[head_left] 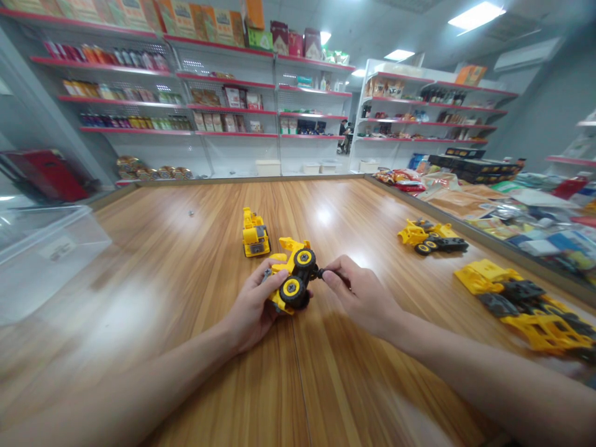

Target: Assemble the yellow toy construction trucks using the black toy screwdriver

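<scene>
My left hand [261,298] is wrapped round a yellow toy construction vehicle [285,264], which is tilted on its side with two black wheels [292,288] facing me. Between thumb and fingers, my right hand [361,288] pinches what looks like a small black screwdriver [320,273]. Its end meets the dark underside of the vehicle; most of the handle is hidden in the fingers. Just beyond my left hand, another yellow toy vehicle [255,234] stands upright on the table.
On the wooden table [186,292], a partly built yellow toy [431,237] and several yellow and black parts [526,304] lie at right. A clear plastic bin [46,254] is at left. A small metallic piece [190,213] lies farther back. Packaged goods [479,202] border the right edge.
</scene>
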Demonstrator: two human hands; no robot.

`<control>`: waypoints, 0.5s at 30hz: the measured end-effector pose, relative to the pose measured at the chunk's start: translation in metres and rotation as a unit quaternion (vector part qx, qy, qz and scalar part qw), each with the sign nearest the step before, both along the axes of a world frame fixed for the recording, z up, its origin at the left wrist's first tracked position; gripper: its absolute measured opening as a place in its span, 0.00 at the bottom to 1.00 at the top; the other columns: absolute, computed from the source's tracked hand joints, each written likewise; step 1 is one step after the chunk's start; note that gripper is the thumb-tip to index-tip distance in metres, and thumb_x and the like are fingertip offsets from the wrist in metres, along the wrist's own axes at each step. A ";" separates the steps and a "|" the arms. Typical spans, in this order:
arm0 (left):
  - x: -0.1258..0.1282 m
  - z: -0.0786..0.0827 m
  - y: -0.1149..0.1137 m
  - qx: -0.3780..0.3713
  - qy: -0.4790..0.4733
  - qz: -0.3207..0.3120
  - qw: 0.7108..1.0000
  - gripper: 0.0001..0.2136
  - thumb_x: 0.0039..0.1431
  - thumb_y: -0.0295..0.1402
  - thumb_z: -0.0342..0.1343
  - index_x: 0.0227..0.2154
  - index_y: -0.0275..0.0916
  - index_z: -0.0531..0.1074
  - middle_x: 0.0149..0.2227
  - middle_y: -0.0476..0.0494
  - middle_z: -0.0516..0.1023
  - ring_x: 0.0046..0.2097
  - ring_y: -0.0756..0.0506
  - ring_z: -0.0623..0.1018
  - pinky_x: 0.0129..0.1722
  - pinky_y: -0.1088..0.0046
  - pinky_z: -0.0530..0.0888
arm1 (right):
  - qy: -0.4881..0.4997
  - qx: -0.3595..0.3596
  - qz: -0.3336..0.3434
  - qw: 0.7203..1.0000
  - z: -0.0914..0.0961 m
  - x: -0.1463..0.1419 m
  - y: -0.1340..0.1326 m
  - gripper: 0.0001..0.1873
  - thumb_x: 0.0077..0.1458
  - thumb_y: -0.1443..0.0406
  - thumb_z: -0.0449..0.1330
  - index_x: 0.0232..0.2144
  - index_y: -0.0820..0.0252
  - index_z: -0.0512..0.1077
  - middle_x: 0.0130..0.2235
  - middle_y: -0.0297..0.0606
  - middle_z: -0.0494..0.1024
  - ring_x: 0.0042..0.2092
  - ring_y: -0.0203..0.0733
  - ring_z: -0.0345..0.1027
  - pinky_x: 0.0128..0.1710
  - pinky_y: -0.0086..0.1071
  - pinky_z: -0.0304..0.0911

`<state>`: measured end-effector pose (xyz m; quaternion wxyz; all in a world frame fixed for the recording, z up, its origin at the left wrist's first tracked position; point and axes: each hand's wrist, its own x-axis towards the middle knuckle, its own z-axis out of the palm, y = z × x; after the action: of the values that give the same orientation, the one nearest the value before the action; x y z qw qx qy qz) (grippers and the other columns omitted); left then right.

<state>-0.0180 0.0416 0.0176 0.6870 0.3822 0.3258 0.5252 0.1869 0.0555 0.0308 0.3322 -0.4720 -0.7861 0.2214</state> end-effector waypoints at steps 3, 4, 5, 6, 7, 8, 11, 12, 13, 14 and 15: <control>0.000 0.000 -0.001 0.003 0.002 -0.004 1.000 0.12 0.57 0.35 0.59 0.42 0.41 0.66 0.43 0.42 0.78 0.37 0.40 0.82 0.32 0.64 0.80 | -0.020 0.005 -0.016 1.000 0.000 0.001 0.004 0.16 0.66 0.56 0.49 0.35 0.58 0.71 0.28 0.34 0.75 0.28 0.37 0.66 0.28 0.31 0.56; 0.000 -0.001 -0.001 0.003 0.003 -0.005 1.000 0.12 0.57 0.35 0.59 0.42 0.41 0.66 0.44 0.42 0.78 0.37 0.40 0.82 0.32 0.64 0.80 | -0.021 0.013 -0.016 1.000 0.000 0.001 0.005 0.16 0.66 0.56 0.48 0.36 0.58 0.72 0.30 0.36 0.76 0.31 0.39 0.68 0.30 0.32 0.58; 0.000 -0.001 -0.001 0.003 0.004 -0.004 1.000 0.12 0.57 0.35 0.59 0.42 0.41 0.66 0.44 0.42 0.78 0.37 0.40 0.82 0.32 0.64 0.80 | -0.018 0.027 -0.014 0.999 -0.001 0.001 0.005 0.16 0.67 0.58 0.48 0.38 0.58 0.72 0.33 0.37 0.77 0.34 0.40 0.69 0.33 0.33 0.61; 0.000 -0.001 -0.001 0.003 0.003 -0.001 1.000 0.13 0.56 0.36 0.60 0.43 0.41 0.66 0.44 0.42 0.78 0.37 0.40 0.82 0.32 0.63 0.80 | -0.014 0.044 -0.013 0.999 -0.002 0.001 0.006 0.15 0.67 0.59 0.47 0.42 0.58 0.72 0.37 0.39 0.78 0.38 0.42 0.70 0.37 0.35 0.62; 0.000 -0.002 -0.001 0.003 0.001 0.001 1.000 0.14 0.56 0.36 0.61 0.43 0.41 0.66 0.44 0.42 0.78 0.37 0.40 0.82 0.33 0.63 0.80 | -0.011 0.062 -0.012 0.998 -0.003 0.001 0.006 0.14 0.67 0.62 0.47 0.45 0.58 0.71 0.41 0.42 0.77 0.42 0.44 0.70 0.41 0.37 0.63; 0.000 -0.002 -0.001 0.003 -0.001 0.003 1.000 0.15 0.55 0.36 0.61 0.43 0.42 0.66 0.44 0.42 0.78 0.37 0.40 0.82 0.34 0.62 0.80 | -0.010 0.079 -0.011 0.997 -0.004 0.001 0.005 0.14 0.66 0.64 0.47 0.48 0.58 0.69 0.45 0.44 0.76 0.46 0.45 0.70 0.45 0.39 0.63; 0.001 -0.003 -0.001 0.004 -0.002 0.007 1.000 0.16 0.55 0.36 0.62 0.44 0.42 0.66 0.44 0.43 0.78 0.37 0.40 0.82 0.36 0.60 0.80 | -0.021 0.096 -0.001 0.995 -0.004 0.002 0.004 0.18 0.62 0.68 0.50 0.53 0.60 0.66 0.49 0.47 0.74 0.50 0.47 0.68 0.49 0.42 0.62; 0.001 -0.003 -0.001 0.004 0.000 0.008 1.000 0.16 0.55 0.36 0.61 0.44 0.42 0.66 0.44 0.43 0.78 0.37 0.40 0.82 0.36 0.60 0.80 | -0.025 0.090 0.005 0.996 -0.004 0.002 0.004 0.18 0.61 0.69 0.51 0.53 0.60 0.67 0.49 0.47 0.75 0.50 0.47 0.68 0.49 0.41 0.63; 0.001 -0.003 -0.001 0.003 0.002 0.010 1.000 0.16 0.55 0.36 0.61 0.45 0.42 0.66 0.44 0.43 0.78 0.37 0.40 0.82 0.36 0.59 0.80 | -0.029 0.080 0.010 0.996 -0.003 0.002 0.004 0.16 0.61 0.69 0.51 0.51 0.60 0.68 0.47 0.46 0.75 0.48 0.47 0.69 0.48 0.40 0.63; 0.000 -0.004 -0.001 0.003 0.004 0.012 1.000 0.15 0.56 0.36 0.61 0.45 0.43 0.66 0.44 0.43 0.78 0.37 0.40 0.82 0.36 0.59 0.80 | -0.036 0.068 0.016 0.997 -0.003 0.002 0.003 0.14 0.61 0.68 0.51 0.48 0.60 0.70 0.45 0.44 0.76 0.45 0.46 0.70 0.46 0.39 0.64; 0.000 -0.004 -0.001 0.004 0.006 0.012 1.000 0.15 0.56 0.36 0.60 0.45 0.43 0.65 0.44 0.43 0.78 0.37 0.40 0.82 0.36 0.60 0.80 | -0.046 0.055 0.020 0.997 -0.002 0.002 0.003 0.12 0.62 0.68 0.51 0.45 0.60 0.71 0.42 0.43 0.77 0.42 0.45 0.70 0.42 0.38 0.64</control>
<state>-0.0175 0.0407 0.0138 0.6771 0.3845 0.3322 0.5323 0.1892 0.0585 0.0286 0.3169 -0.4469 -0.8205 0.1628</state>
